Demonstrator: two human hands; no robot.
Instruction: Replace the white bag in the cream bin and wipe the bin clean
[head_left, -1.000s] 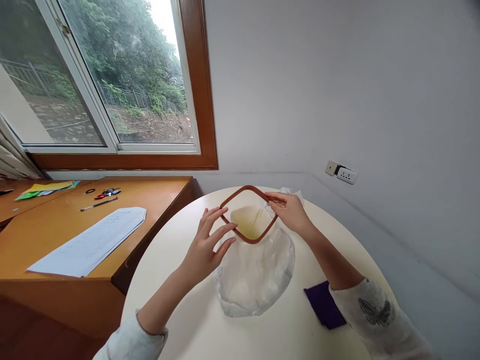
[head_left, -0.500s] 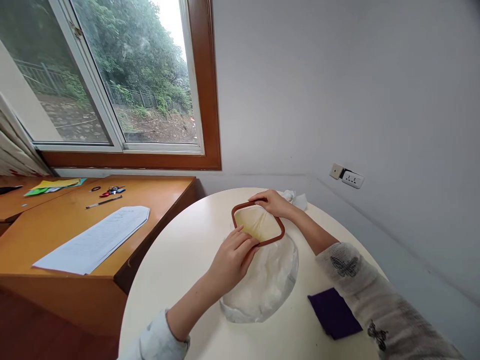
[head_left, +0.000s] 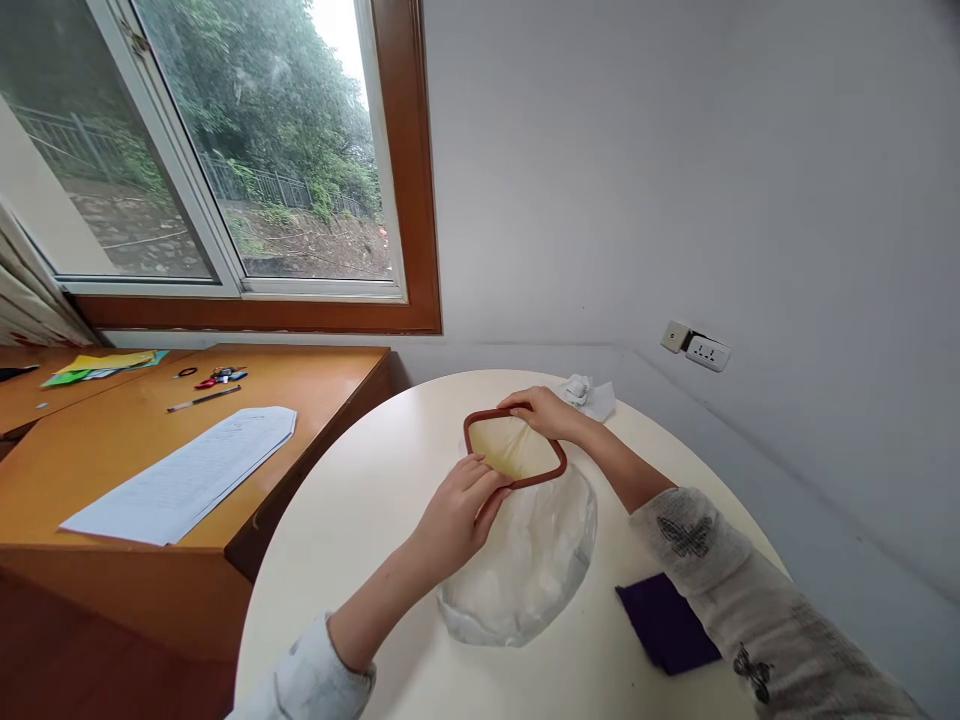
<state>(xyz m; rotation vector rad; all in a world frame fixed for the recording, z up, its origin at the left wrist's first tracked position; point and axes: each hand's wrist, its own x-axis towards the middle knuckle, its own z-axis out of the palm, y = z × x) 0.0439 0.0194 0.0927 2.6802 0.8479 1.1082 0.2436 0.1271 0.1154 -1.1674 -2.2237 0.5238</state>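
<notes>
The brown frame was held between both hands, above the round table. Its near edge was pinched by the left hand, with fingers bent over the rim; its far edge was gripped by the right hand. Inside the frame, between the hands, a yellowish surface was seen. Beside the left hand, on its right, a white plastic sheet was spread. Just behind the right hand, a crumpled tissue was placed; nearer than that hand, a purple cloth was laid.
</notes>
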